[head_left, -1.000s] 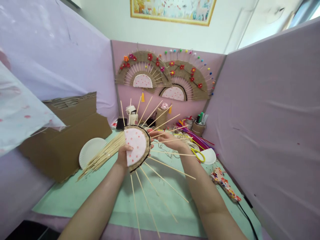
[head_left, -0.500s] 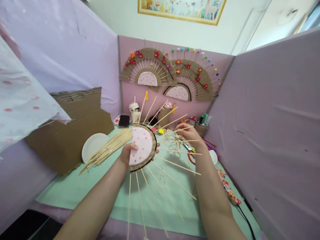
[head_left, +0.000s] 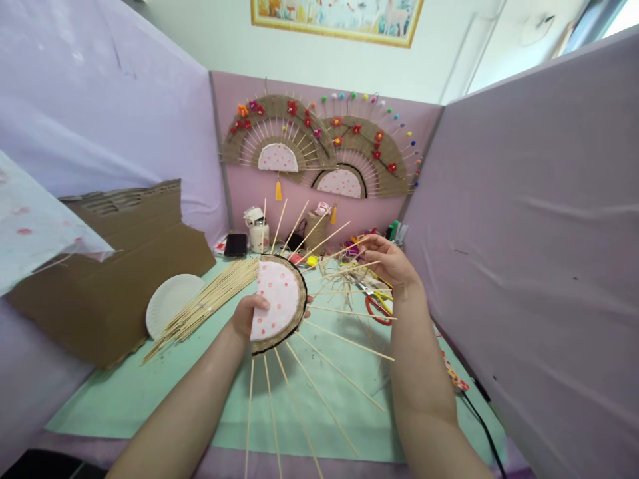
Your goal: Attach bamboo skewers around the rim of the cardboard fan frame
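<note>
My left hand [head_left: 247,314] grips a half-round fan piece [head_left: 276,299] with pink spotted paper, a jute rim and thin bamboo sticks [head_left: 344,339] fanning out from it. It is held above the green mat [head_left: 150,379]. My right hand [head_left: 387,261] is raised to the right of the fan, fingers pinched on a strand of jute twine [head_left: 344,274] that runs through the upper sticks. A loose tangle of the twine hangs just below that hand.
A bundle of bamboo sticks [head_left: 210,303] and a white paper plate [head_left: 170,303] lie left on the mat. Cardboard [head_left: 124,266] leans at the left. Red scissors [head_left: 377,307], pipe cleaners and pen cups crowd the back right. Two finished fans [head_left: 319,150] hang on the rear wall.
My right hand has moved away from the fan's rim, up and to the right, drawing the twine out. The left hand keeps holding the fan piece.
</note>
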### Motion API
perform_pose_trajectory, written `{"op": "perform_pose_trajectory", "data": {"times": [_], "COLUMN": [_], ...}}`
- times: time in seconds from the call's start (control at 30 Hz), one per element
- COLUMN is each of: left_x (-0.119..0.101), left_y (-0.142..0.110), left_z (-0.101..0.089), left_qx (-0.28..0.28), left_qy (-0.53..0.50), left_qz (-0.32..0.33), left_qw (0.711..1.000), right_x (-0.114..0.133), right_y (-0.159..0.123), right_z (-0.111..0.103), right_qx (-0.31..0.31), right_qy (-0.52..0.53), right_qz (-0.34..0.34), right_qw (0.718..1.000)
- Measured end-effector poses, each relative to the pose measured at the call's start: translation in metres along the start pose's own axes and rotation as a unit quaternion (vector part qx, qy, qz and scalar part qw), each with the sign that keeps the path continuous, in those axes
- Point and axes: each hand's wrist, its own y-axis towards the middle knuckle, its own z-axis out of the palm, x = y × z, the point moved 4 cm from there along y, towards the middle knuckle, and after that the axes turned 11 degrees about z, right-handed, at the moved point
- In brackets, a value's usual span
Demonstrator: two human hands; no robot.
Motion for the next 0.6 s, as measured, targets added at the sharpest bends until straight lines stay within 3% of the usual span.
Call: {"op": "perform_pose_trajectory", "data": {"times": [0.23,0.43,0.6], "left_x": [0.001,0.005,0.007], "left_y": [0.001,0.003,0.003], "left_z": [0.004,0.003,0.005], "left_qx": [0.022,0.039,0.041], "left_qy": [-0.007,-0.013,-0.016], "left_qz": [-0.006,-0.007,-0.004], "left_qw": [1.0,0.999,0.999], "right_x": [0.028,0.047,0.046], "right_y": [-0.013,-0.028,-0.025], "right_z": [-0.005,0.005,-0.003], "right_qx": [-0.137,-0.148,-0.185], "right_qy": [-0.137,-0.186,-0.176], "right_qz": [-0.129,-0.154,-0.186], "right_qw": [0.973,0.959,0.949]}}
